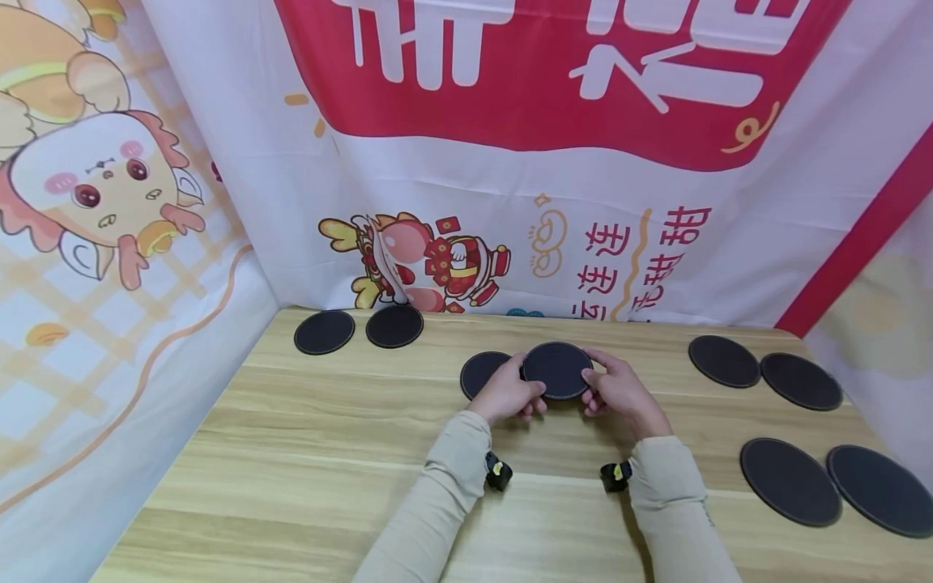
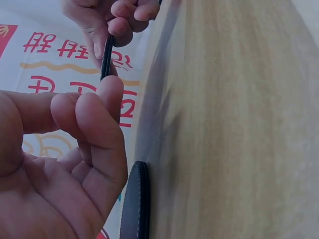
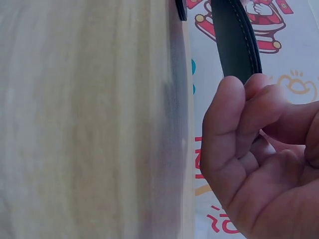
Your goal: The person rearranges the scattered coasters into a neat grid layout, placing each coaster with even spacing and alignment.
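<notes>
In the head view, both hands hold one round black coaster (image 1: 558, 370) slightly above the wooden table. My left hand (image 1: 508, 390) pinches its left edge between thumb and fingers. The opposite edge is pinched by my right hand (image 1: 615, 389). Stitching runs along the rim of the coaster (image 3: 238, 45) in the right wrist view, beside the curled fingers of the right hand (image 3: 264, 144). Another black coaster (image 1: 481, 373) lies on the table, partly hidden behind the left hand. The left wrist view shows the left hand (image 2: 70, 159) close up, with the lying coaster (image 2: 135, 204) below it.
Two black coasters (image 1: 324, 332) lie at the table's back left. Several more coasters (image 1: 790, 481) lie in pairs on the right side. A printed cloth (image 1: 466, 178) hangs along the back edge of the wooden table (image 1: 291, 470), and another patterned cloth (image 1: 131, 324) hangs at the left.
</notes>
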`<state>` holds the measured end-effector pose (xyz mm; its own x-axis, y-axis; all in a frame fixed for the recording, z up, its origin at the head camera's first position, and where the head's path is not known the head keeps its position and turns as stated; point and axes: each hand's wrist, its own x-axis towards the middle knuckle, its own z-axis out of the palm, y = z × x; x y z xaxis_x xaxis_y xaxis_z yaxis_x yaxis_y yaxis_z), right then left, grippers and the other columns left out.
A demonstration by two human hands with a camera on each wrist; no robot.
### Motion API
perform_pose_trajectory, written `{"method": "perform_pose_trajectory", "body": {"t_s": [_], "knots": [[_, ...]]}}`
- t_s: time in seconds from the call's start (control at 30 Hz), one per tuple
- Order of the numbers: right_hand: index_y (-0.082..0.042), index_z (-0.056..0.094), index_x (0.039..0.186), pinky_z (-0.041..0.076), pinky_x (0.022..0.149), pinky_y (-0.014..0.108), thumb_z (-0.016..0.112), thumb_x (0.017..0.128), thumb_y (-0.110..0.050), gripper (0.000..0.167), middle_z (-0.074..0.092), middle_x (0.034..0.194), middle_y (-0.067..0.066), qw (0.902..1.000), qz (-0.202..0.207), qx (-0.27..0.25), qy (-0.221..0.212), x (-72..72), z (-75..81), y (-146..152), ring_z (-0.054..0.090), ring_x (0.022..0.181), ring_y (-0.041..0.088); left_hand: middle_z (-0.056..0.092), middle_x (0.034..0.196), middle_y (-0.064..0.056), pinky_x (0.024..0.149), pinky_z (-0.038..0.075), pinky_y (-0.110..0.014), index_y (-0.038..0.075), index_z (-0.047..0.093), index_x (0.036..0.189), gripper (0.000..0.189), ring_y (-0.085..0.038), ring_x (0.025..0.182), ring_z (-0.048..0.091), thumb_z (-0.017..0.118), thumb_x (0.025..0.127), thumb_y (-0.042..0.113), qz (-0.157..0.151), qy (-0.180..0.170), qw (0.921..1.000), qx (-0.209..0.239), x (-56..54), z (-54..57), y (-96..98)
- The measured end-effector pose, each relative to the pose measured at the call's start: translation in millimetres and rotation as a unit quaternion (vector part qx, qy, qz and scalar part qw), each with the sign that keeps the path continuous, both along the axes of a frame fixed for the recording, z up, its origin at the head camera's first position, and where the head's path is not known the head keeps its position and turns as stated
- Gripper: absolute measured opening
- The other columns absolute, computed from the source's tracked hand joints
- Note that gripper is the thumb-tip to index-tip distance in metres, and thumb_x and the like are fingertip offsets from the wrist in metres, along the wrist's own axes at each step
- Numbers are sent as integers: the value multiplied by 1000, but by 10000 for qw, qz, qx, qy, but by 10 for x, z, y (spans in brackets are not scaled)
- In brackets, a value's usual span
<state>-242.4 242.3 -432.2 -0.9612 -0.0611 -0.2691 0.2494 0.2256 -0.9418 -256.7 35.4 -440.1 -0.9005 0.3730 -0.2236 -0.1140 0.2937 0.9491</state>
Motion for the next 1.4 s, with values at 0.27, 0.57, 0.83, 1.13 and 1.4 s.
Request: {"method": "perform_pose_trajectory", "body": {"t_s": [0.27, 0.57, 0.83, 1.13, 1.4], "knots": [[0, 27, 158, 56, 53, 33, 41, 107, -4, 53, 58, 65, 13, 10000, -1, 56, -61, -4, -18, -1, 54, 48, 13, 72, 75, -16, 45, 47, -25, 3, 18, 161, 73, -12, 45, 50, 58, 100, 4, -9, -110, 9999, -109, 21, -15, 10], [-1, 25, 158, 57, 57, 35, 41, 107, -5, 54, 59, 68, 12, 9994, 93, 245, -221, -12, -27, 59, 55, 52, 14, 72, 79, -15, 39, 28, -23, 10, 18, 162, 72, -11, 41, 36, 48, 97, -2, -168, -588, 9981, -1, -5, -69, -9], [0, 25, 158, 57, 56, 34, 41, 106, -4, 54, 59, 67, 11, 9993, 107, 278, -230, -5, -25, 84, 55, 52, 13, 72, 82, -18, 42, 29, -23, 10, 14, 163, 73, -11, 45, 39, 49, 99, 0, -370, -722, 9967, 16, 20, -69, -3], [-2, 28, 158, 56, 54, 35, 46, 107, -7, 54, 59, 67, 12, 9990, -82, 252, -349, -9, -3, 48, 54, 50, 13, 73, 80, -14, 42, 33, -21, 9, 12, 163, 74, -10, 46, 42, 48, 99, 0, -553, -689, 9960, -115, -4, -108, -17], [5, 30, 154, 58, 56, 37, 47, 106, -6, 53, 62, 71, 12, 9987, -97, 176, -469, -9, -22, 44, 57, 52, 14, 72, 78, -12, 42, 32, -20, 9, 10, 163, 75, -9, 46, 41, 48, 99, 0, -521, -797, 9953, -149, -10, -110, -36]]}}
